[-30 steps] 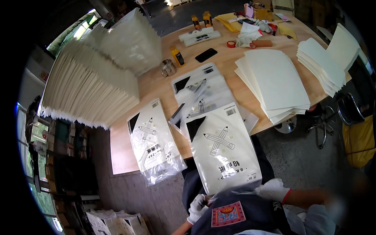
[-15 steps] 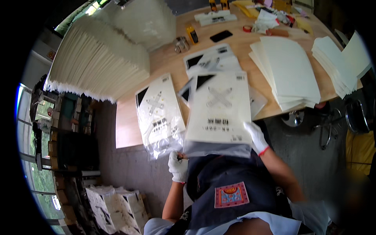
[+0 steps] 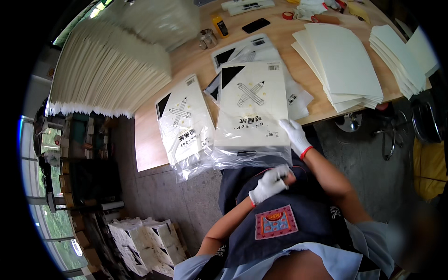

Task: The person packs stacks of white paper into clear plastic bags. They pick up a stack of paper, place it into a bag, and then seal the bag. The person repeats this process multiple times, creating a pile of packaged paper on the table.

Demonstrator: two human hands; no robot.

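A clear plastic bag of white drawing paper (image 3: 252,112), printed with crossed pencils and a black corner, lies on other bags at the table's near edge. My right hand (image 3: 295,136), in a white glove with a red cuff, touches its right side with fingers stretched out. The bag's loose clear end hangs toward me. My left hand (image 3: 271,183), gloved too, is curled closed before my dark apron (image 3: 233,186), apart from the bag. What its fingers hold, if anything, is hidden. A similar bagged paper pack (image 3: 182,121) lies left, its crinkled end over the edge.
A tall stack of bags (image 3: 112,70) stands at the far left of the wooden table (image 3: 149,144). Fanned white sheets (image 3: 345,70) lie right, with more sheets (image 3: 396,60) beyond. A phone (image 3: 256,25), yellow bottle (image 3: 220,25) and tape roll (image 3: 288,15) sit behind.
My left hand has moved right, away from the bag's lower left corner, to in front of my apron. The bag now rests flatter; my right hand stays at its right side. The view has shifted.
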